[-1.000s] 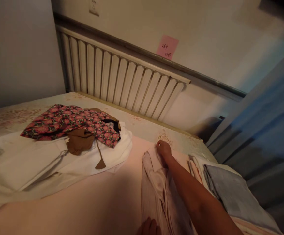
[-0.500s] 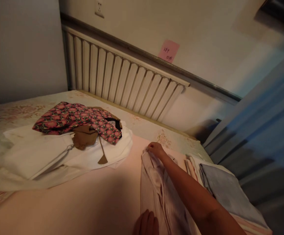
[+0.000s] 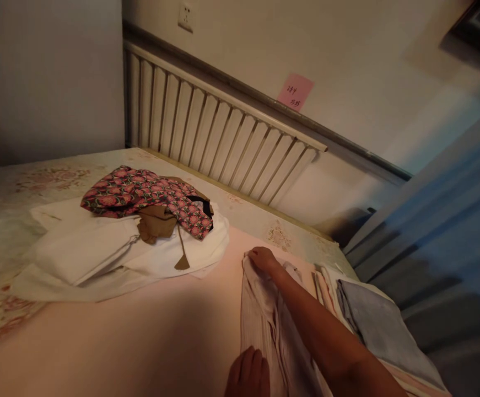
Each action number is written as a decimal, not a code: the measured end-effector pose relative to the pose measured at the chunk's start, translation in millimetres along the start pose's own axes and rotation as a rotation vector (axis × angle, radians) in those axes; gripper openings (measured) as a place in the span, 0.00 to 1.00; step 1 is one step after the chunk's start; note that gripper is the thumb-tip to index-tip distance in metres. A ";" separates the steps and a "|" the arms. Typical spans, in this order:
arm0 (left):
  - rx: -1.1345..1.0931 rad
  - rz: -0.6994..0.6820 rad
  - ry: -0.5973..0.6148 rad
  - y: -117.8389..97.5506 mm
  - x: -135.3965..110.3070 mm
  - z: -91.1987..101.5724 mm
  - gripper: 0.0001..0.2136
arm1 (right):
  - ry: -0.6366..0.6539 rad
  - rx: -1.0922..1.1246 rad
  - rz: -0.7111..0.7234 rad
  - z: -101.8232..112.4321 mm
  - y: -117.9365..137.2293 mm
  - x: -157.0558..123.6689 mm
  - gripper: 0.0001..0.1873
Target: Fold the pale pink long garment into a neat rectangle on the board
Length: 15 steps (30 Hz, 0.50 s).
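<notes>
Right hand [image 3: 261,259] is pinching far end of pale garment [image 3: 257,300], fingers closed; left hand [image 3: 249,373] is resting at garment's near edge, fingers bent, grip unclear.

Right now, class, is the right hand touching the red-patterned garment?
No, the right hand is at the far end of the pale garment, apart from the red-patterned garment.
</notes>
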<state>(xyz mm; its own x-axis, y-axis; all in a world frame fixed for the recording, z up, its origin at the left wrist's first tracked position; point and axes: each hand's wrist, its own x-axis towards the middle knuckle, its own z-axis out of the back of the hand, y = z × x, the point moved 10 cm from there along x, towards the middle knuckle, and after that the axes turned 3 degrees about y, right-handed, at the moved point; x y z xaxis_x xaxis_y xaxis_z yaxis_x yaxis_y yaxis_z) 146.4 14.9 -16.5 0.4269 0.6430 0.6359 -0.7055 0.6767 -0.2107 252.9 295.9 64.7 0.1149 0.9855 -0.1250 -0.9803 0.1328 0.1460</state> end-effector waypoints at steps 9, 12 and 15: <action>-0.022 -0.004 0.059 -4.4 -8.3 -24.9 0.20 | -0.021 0.133 0.096 9.7 -14.7 -22.2 0.17; -0.047 -0.003 0.119 -2.9 -8.5 -27.1 0.27 | -0.014 0.174 0.091 4.0 -12.1 -19.9 0.19; -0.056 -0.021 0.166 -4.1 -8.5 -29.8 0.28 | 0.001 0.184 0.074 -2.6 -8.3 -14.9 0.20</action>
<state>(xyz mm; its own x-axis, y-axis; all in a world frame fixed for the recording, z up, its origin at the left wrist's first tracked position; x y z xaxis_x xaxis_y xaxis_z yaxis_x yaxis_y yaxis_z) 162.5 17.3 -43.2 0.5317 0.6758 0.5105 -0.6646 0.7065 -0.2430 258.9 279.8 62.8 0.0428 0.9932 -0.1085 -0.9402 0.0768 0.3319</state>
